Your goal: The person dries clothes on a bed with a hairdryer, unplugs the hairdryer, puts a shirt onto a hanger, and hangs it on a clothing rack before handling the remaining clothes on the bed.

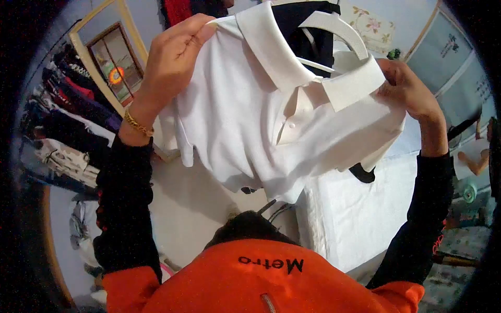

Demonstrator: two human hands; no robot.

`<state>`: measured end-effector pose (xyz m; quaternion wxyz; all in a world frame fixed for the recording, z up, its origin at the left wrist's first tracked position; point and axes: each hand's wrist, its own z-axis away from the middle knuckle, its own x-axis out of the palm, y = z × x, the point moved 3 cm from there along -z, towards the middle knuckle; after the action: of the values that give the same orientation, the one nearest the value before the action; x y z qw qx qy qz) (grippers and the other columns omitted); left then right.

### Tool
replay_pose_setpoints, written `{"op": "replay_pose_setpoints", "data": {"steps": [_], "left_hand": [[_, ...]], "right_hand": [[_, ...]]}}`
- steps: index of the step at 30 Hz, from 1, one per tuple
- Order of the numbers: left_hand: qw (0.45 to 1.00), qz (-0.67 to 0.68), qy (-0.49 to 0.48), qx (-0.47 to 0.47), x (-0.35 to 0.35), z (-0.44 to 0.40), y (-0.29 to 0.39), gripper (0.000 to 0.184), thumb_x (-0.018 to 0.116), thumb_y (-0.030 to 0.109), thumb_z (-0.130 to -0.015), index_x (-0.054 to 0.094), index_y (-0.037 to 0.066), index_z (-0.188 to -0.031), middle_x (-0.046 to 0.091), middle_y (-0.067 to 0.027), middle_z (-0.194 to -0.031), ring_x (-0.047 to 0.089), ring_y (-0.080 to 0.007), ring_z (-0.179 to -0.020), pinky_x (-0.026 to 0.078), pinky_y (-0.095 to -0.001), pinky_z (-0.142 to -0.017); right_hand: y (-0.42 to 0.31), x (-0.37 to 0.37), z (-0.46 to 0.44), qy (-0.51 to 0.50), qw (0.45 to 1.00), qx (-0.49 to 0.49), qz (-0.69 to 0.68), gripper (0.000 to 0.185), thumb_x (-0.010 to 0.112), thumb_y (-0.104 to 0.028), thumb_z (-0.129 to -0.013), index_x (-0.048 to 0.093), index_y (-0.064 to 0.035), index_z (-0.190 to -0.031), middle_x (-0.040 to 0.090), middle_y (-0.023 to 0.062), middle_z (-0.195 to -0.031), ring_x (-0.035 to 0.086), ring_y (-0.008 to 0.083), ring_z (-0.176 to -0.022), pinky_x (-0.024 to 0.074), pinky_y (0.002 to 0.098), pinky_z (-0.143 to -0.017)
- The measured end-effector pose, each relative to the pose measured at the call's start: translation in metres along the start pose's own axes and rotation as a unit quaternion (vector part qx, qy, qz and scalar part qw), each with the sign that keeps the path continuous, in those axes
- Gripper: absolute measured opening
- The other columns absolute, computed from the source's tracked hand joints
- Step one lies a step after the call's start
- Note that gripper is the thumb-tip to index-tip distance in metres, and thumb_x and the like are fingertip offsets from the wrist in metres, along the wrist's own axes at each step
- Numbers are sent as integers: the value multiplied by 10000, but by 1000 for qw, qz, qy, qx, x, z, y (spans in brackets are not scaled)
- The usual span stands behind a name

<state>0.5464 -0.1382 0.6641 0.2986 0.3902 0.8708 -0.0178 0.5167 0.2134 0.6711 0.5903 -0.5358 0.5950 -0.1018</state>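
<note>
A white short-sleeved polo shirt (pixel 229 115) hangs spread out in front of me, its collar up and the buttoned placket facing me. My left hand (pixel 175 57) pinches one shoulder of it between thumb and fingers. On the other side, my right hand (pixel 409 88) grips the shirt beside the collar, its fingertips partly hidden by the fabric. Inside the neck opening shows a thin white bar (pixel 315 64); whether it belongs to a hanger I cannot tell. Dark cloth (pixel 292 15) is visible behind the collar.
A white-covered table (pixel 360 214) stands below the shirt to the right. Dark and coloured clothes (pixel 78 104) hang at the left, near a framed mirror (pixel 81 39). A glass-panelled door or cabinet (pixel 443 49) is at the upper right. Pale floor (pixel 182 208) lies below.
</note>
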Motion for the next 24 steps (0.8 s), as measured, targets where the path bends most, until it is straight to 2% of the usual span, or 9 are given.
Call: {"op": "replay_pose_setpoints", "data": {"steps": [4,8,10,13,15,18,19,22,24], "left_hand": [[998,-37,-19,-37,-17,12,10,210,549,207,-935,645,32,-1000,661,-169,-909,647,-301,-814,493,-327,-714],[992,-87,-80,-38,-31,21,19,257,566,257,-905,654,29,-984,667,-169,-870,630,-310,-752,483,-338,-712],[986,-109,-118,-38,-46,23,21,286,567,282,-896,655,26,-989,669,-163,-863,628,-291,-740,477,-332,-723],[959,-41,-118,-255,-77,9,13,288,604,229,-867,656,3,-1036,678,-99,-867,613,-145,-773,472,-275,-737],[961,-9,-90,-262,-98,-5,4,288,607,213,-867,652,-13,-1040,678,-86,-871,612,-138,-766,473,-268,-727],[953,3,-55,-299,-124,-21,12,309,611,198,-873,641,-45,-1061,669,-70,-913,612,-125,-755,481,-252,-699],[954,11,-42,-296,-134,-29,7,322,616,201,-875,632,-44,-1083,668,-77,-909,612,-120,-748,485,-241,-690],[956,42,-26,-290,-146,-45,11,359,622,212,-885,603,-51,-1128,666,-93,-878,616,-115,-724,498,-219,-671],[956,43,-9,-290,-154,-60,7,370,616,221,-894,592,-59,-1134,667,-101,-854,624,-120,-700,505,-219,-665]], "right_hand": [[31,-2,-27,-20,998,43,43,246,633,-45,-804,654,14,-1042,658,0,-904,582,84,-769,491,241,-736],[-1,23,-59,18,988,-138,60,222,632,-75,-809,655,-1,-1018,683,42,-878,628,143,-714,507,280,-701],[-9,33,-72,57,973,-132,179,294,622,-74,-810,640,-11,-1097,653,55,-976,597,138,-882,482,272,-823],[-32,44,-62,321,862,-275,279,314,655,-62,-817,622,-54,-1129,669,95,-1015,638,247,-902,491,340,-831],[-16,78,-36,455,795,-321,241,350,647,-40,-744,604,-55,-1091,624,139,-968,583,335,-904,452,407,-799],[16,191,20,362,897,-239,85,252,551,23,-830,620,-25,-1067,635,113,-830,639,202,-780,498,299,-729],[21,226,30,209,963,-172,3,329,568,15,-825,599,-27,-1150,635,117,-823,634,199,-724,506,306,-682],[27,307,24,-30,998,-52,26,741,575,-38,-833,196,-75,-1469,630,138,-722,630,298,-626,510,357,-625],[29,327,17,-20,996,-86,-22,799,571,-55,-831,106,-97,-1480,631,147,-726,618,330,-621,494,400,-596]]}}
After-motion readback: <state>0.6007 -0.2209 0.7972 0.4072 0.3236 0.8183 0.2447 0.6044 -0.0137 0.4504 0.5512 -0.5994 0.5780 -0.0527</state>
